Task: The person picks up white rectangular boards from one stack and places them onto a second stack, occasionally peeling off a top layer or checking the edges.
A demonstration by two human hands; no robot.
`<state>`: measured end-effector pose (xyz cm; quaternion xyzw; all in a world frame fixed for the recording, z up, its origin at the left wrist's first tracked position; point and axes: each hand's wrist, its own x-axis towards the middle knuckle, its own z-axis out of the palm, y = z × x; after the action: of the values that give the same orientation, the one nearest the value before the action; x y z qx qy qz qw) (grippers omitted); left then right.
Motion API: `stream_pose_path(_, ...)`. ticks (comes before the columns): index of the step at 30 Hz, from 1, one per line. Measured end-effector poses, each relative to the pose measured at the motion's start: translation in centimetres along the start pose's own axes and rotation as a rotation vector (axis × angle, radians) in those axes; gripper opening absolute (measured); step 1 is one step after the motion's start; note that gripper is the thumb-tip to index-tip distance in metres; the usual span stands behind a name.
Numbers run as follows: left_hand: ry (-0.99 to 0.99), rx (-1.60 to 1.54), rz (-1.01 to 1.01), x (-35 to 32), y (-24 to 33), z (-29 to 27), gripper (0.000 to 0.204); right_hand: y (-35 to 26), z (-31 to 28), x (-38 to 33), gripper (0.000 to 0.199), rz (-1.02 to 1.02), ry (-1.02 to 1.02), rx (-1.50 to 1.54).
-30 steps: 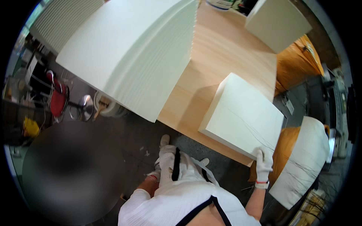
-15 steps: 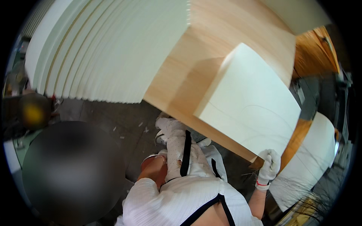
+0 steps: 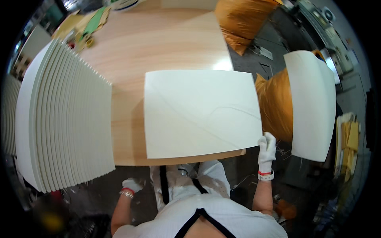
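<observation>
A slightly curved white panel (image 3: 202, 115) lies on or over the near right part of the wooden table. My right hand (image 3: 267, 147), in a white knit glove, has its fingers closed at the panel's near right corner. My left hand (image 3: 133, 185), also gloved, hangs below the table's near edge, apart from the panel. Its fingers are too blurred to read. Left of it on the table rises a thick stack of similar white panels (image 3: 73, 119), standing on edge with ribbed sides toward me.
The wooden tabletop (image 3: 166, 39) stretches away, with tape rolls (image 3: 90, 42) and green and yellow scraps at its far left. Orange sacks (image 3: 246, 23) stand beyond its right side. Another white panel (image 3: 313, 107) rests on an orange sack at right. Scraps litter the dark floor.
The view has turned, so the table now sits square before me. My left hand has moved leftward, away from my legs. My right hand stays at the panel's corner.
</observation>
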<state>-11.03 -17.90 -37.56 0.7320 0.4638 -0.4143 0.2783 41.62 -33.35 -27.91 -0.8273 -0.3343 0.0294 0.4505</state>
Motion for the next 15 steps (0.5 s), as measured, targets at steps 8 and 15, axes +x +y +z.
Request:
stream_pose_path(8,0.791,-0.153,1.333,-13.4,14.5,-20.1,0.02,-4.8,-0.2,2.5,0.024,-0.671,0.118,-0.343)
stream_pose_path(15,0.985,0.128,1.231,-7.6,26.8,-24.8,0.013,-10.2,1.1,5.0,0.037,-0.832,0.101,-0.208)
